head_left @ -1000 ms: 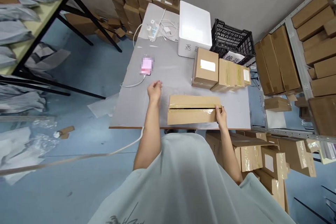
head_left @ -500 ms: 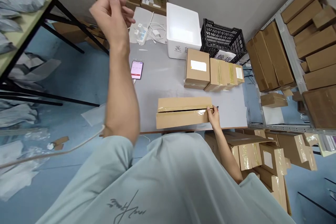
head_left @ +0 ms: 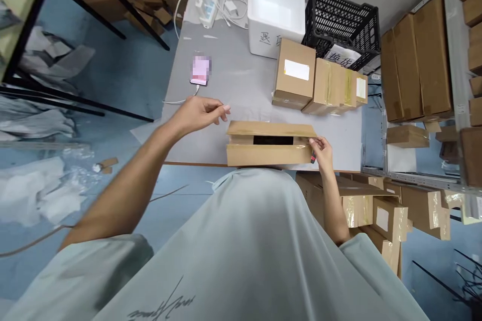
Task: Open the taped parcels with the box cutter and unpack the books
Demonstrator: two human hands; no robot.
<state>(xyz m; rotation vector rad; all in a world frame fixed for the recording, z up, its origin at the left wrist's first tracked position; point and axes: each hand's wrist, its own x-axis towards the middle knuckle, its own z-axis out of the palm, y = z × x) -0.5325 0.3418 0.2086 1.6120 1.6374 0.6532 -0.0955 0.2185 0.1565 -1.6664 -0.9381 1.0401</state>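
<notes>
A long cardboard box (head_left: 263,155) lies at the table's near edge, its two top flaps parted along a taped seam. Through the gap shows a dark interior. My right hand (head_left: 322,153) is at the box's right end, thumb and fingers closed by the flap corner. From under these fingers sticks a small black-and-red tool (head_left: 313,158); most of it is hidden. My left hand (head_left: 206,113) hovers over the table just off the box's left end, fingers loosely bent and apart, with nothing in them.
Behind the box stand several taped cartons (head_left: 295,72), a white foam box (head_left: 263,40) and a black plastic crate (head_left: 341,25). A phone (head_left: 200,70) on a charging cable and a power strip (head_left: 208,10) are at the left. Shelving (head_left: 455,60) with cartons stands at the right.
My left hand has come down from high over the table's far left to beside the box. The box's flaps have opened wider. My right hand has stayed at the box's right end.
</notes>
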